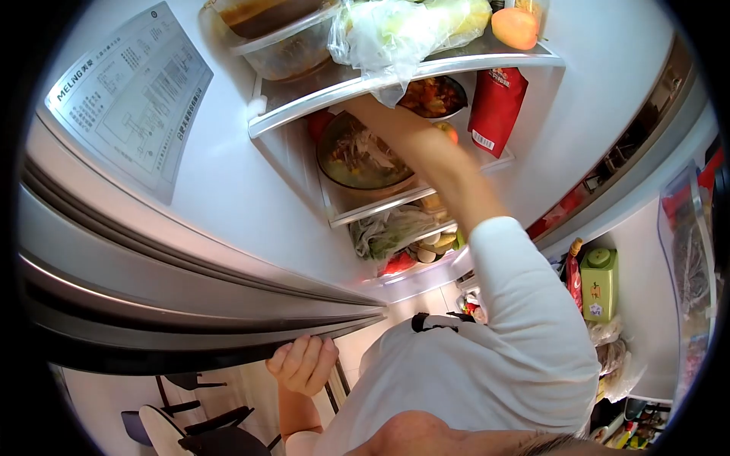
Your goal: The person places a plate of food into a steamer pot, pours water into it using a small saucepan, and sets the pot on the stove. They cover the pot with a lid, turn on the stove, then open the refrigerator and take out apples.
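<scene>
My left hand (304, 365) is closed, its fingers curled over the edge of the refrigerator door (228, 334) at the lower left. My right forearm (430, 156) reaches into the refrigerator, under the front edge of the upper shelf (411, 80). The fingers of my right hand are hidden behind that edge, so whether they hold anything does not show. Just below the arm stands a large bowl of food (361, 156) on the middle shelf. Behind the arm are a dark bowl of cooked food (433, 97) and a red pouch (498, 114).
Above, the upper shelf bears a plastic container (285, 53), a bagged vegetable (411, 34) and an orange-red fruit (515, 29). Bagged greens (388, 232) lie lower down. A green tin (600, 285) stands at right. Chairs (220, 433) are at the lower left.
</scene>
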